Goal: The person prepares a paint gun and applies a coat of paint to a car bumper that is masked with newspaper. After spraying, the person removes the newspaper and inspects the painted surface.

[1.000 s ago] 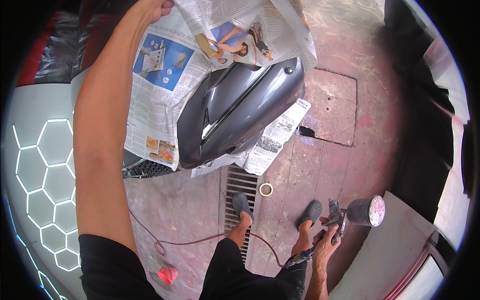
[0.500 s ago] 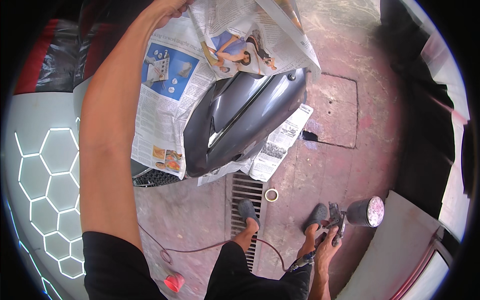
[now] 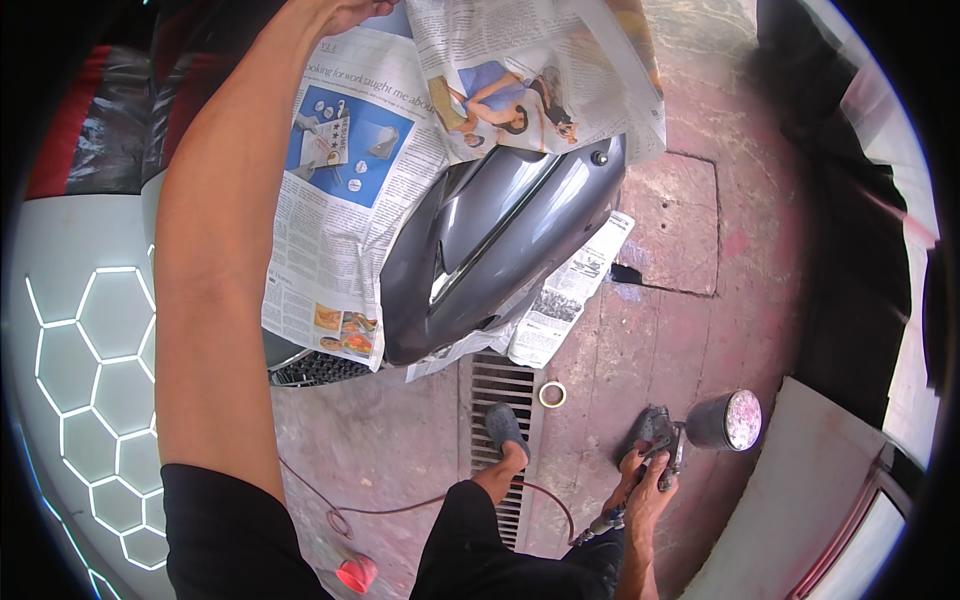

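At the top edge, my left hand (image 3: 350, 14) is closed at the border of a newspaper sheet (image 3: 335, 235); its fingertips are partly cut off by the frame. Another newspaper sheet (image 3: 540, 60) hangs loosely across the upper part of a glossy dark grey vehicle panel (image 3: 540, 240), leaving its lower section bare. Down at the right, my right hand (image 3: 652, 492) is wrapped around the handle of a spray gun (image 3: 664, 436). The gun's dark round paint cup (image 3: 712, 424) points right, its paint-spotted end showing. A dark red air hose (image 3: 410, 508) runs to the gun's handle.
Below the panel lie a floor grate (image 3: 487, 440) and a roll of masking tape (image 3: 552, 394). A red cup (image 3: 357, 573) rests lower left. A light grey panel (image 3: 790, 490) and dark sheeting (image 3: 850, 250) stand along the right. My feet straddle the grate's right side.
The view has shifted slightly, so the panel and newspapers sit a little farther right. My left hand stays at the paper, while the spray gun has moved slightly left.
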Available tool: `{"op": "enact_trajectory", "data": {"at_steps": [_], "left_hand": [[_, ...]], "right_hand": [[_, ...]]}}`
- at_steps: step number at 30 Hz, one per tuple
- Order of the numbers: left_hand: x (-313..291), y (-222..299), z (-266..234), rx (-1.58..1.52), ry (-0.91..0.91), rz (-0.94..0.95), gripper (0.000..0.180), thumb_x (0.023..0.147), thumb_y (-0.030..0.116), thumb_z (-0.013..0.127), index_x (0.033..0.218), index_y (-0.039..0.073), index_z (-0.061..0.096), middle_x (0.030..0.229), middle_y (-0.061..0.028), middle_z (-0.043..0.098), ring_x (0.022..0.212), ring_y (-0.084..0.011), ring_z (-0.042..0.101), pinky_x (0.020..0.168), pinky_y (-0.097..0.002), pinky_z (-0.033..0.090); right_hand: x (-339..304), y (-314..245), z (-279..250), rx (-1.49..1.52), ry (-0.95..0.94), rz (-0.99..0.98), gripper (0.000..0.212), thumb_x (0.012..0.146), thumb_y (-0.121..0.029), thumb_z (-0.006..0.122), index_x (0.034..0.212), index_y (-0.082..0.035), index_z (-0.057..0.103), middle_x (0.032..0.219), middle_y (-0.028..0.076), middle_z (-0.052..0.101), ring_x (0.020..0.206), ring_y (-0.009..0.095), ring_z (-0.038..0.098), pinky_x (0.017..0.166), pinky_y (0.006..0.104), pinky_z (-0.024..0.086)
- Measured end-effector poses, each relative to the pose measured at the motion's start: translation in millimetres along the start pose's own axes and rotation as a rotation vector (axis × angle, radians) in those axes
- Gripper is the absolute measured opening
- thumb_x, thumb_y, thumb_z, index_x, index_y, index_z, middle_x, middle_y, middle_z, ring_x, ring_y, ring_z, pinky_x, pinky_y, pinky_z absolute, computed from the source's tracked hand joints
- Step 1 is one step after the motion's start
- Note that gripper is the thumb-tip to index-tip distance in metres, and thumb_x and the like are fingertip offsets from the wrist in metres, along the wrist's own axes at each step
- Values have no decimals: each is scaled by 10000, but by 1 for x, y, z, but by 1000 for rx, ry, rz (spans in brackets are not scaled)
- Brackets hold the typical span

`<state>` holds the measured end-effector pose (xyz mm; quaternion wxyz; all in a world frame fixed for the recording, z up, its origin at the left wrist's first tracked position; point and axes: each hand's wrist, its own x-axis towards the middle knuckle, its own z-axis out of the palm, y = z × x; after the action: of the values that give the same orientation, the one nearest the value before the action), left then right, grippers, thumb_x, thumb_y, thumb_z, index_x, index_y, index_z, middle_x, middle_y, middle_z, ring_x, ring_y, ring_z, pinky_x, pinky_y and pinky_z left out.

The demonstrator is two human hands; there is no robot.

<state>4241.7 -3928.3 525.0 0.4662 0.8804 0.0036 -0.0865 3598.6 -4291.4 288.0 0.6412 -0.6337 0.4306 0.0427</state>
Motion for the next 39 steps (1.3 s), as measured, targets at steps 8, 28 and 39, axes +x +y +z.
{"op": "enact_trajectory", "data": {"at_steps": [8, 28, 39], "left_hand": [[-5, 14, 38, -129, 59, 59, 130, 960, 83, 608, 871, 68, 702, 757, -31, 587, 677, -159, 533, 684, -392, 469], [-5, -40, -32, 511, -28, 462, 503, 908, -19, 671, 1410, 20, 666, 1395, -146, 703, 1276, -298, 677, 972, -461, 604], [-23, -38, -3, 1047, 473, 77, 692, 779, 375, 796, 1380, 73, 631, 1466, -208, 543, 1419, -420, 453, 1178, -544, 359]], "right_hand": [[-1, 19, 4, 28, 6, -4, 555, 1131, -509, 557, 1184, 29, 685, 673, -18, 548, 475, 57, 436, 390, 254, 358], [-10, 28, 39, 0, 15, 46, 627, 1102, -580, 567, 1161, 32, 694, 703, -22, 561, 458, 52, 452, 385, 247, 399], [-14, 10, 71, -10, 45, 98, 510, 1109, -511, 607, 1105, -19, 741, 651, -49, 528, 530, 47, 425, 497, 255, 322]]}}
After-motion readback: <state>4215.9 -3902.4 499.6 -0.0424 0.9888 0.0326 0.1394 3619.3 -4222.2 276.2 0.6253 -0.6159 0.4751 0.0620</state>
